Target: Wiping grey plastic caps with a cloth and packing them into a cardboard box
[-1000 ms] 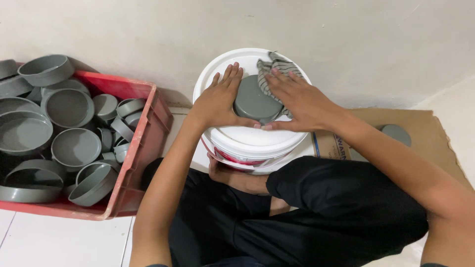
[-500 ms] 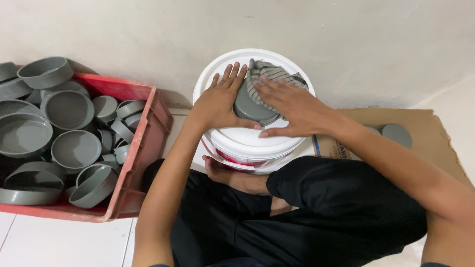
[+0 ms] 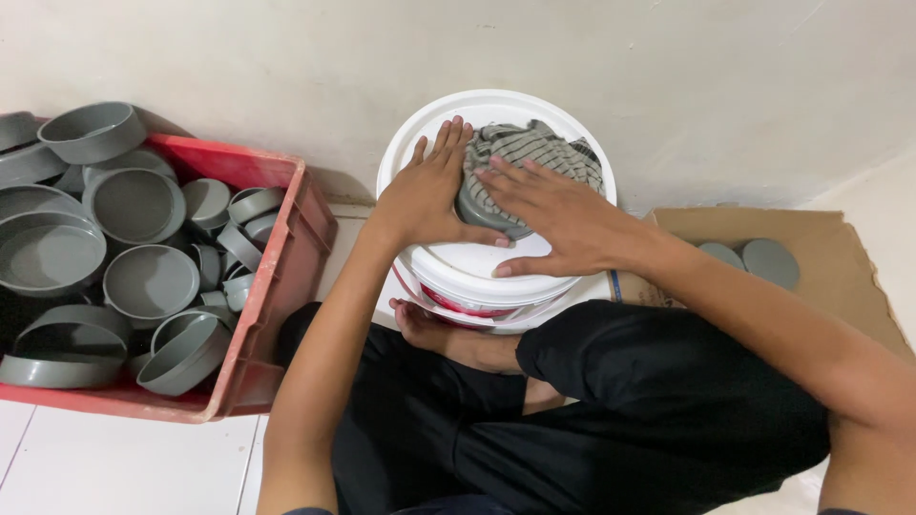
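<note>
White wall close behind bucket lid [image 3: 448, 272], left hand [image 3: 426, 195] flat, right hand [image 3: 558, 217] pressing striped cloth [image 3: 534, 153], red crate [image 3: 286, 248] near.

The round white plastic bucket lid [image 3: 482, 277] looks smooth and slightly glossy. On it, at twelve o'clock, lies a grey striped woven cloth [image 3: 534, 153], soft, matt and crumpled. The grey round plastic caps [image 3: 134, 205] at nine o'clock are matt, in a shiny red plastic crate [image 3: 286, 257]. The brown cardboard box [image 3: 830, 248] at three o'clock is dull and papery.

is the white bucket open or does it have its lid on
Lid on. The white bucket is capped by a flat white lid; the grey cap, striped cloth and both hands rest on it.
</note>
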